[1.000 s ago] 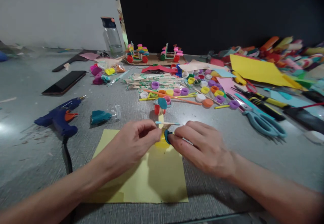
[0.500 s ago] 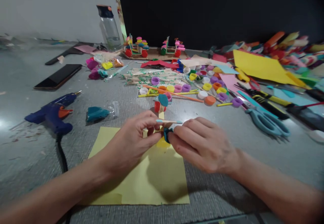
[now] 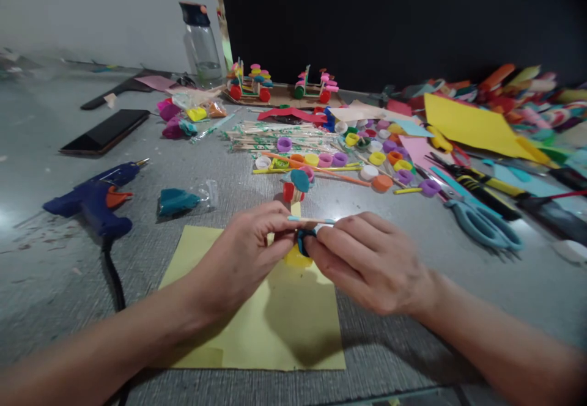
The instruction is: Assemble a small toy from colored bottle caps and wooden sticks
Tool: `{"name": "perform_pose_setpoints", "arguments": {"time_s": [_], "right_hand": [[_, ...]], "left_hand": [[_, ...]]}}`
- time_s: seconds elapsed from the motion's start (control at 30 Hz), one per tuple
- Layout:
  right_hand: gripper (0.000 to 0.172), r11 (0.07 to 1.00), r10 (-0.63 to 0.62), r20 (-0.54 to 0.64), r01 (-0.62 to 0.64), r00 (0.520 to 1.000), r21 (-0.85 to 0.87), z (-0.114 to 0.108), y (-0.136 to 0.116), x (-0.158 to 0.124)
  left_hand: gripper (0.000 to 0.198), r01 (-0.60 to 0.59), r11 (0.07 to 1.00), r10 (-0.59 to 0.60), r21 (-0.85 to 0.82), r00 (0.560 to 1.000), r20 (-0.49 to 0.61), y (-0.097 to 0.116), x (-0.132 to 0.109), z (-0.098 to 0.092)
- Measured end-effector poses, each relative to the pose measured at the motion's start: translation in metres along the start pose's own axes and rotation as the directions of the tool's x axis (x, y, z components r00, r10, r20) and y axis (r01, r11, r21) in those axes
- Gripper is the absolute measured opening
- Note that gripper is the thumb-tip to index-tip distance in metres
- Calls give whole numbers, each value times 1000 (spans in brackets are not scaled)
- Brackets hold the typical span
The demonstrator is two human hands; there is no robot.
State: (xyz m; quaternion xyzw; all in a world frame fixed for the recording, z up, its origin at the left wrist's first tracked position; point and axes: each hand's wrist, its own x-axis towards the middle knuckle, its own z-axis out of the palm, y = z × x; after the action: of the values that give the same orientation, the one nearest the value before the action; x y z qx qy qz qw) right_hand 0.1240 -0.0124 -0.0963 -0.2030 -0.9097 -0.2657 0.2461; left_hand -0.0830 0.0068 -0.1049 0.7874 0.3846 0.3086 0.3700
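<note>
Between my hands is a small craft-stick model (image 3: 296,209) with a red wheel-like cap (image 3: 288,192) and a teal disc (image 3: 300,181) at its far end. A yellow cap (image 3: 298,257) shows at its near end. My left hand (image 3: 247,253) is closed, thumb and fingers pinching the model by a stick with light-blue ends (image 3: 312,219). My right hand (image 3: 367,262) is closed too, its thumb and index finger on a dark teal lump (image 3: 303,242) that looks like modelling clay. The fingers hide part of the model. Below lies a yellow paper sheet (image 3: 257,332).
A blue glue gun (image 3: 98,201) and a bagged teal clay piece (image 3: 177,202) lie left. Scissors (image 3: 486,222) and pliers (image 3: 488,192) are at right. Bottle caps (image 3: 382,183) and wrapped sticks (image 3: 275,137) spread beyond my hands. Behind stand two finished-looking models (image 3: 251,83) and a bottle (image 3: 202,48).
The camera view has shifted slightly. Both hands keep nearly the same grip on the model, and the dark teal lump shows at a slightly different angle.
</note>
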Motion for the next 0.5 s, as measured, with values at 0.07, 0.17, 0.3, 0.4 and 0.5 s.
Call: {"name": "perform_pose_setpoints", "arguments": {"time_s": [0.07,0.17,0.3,0.4,0.5], "right_hand": [[12,1000,0,1,0,1000,-10,0,0,1],[13,1000,11,-1,-11,1000,-20,-1,-1,2],[10,999,19,5,-19,1000,-44,0,-2,0],[6,999,17,11,-16,1000,-46,1,-1,-1],[7,999,10,20,-9,1000,-38,0,1,-1]], "left_hand": [[21,-8,1000,8,4,1000,2,0,0,0],[21,-16,1000,16,0,1000,7,0,0,0],[23,-17,1000,17,-2,1000,16,0,1,1],[24,-19,1000,19,2,1000,13,0,2,1],[23,-12,1000,12,3,1000,11,1,1,1]]}}
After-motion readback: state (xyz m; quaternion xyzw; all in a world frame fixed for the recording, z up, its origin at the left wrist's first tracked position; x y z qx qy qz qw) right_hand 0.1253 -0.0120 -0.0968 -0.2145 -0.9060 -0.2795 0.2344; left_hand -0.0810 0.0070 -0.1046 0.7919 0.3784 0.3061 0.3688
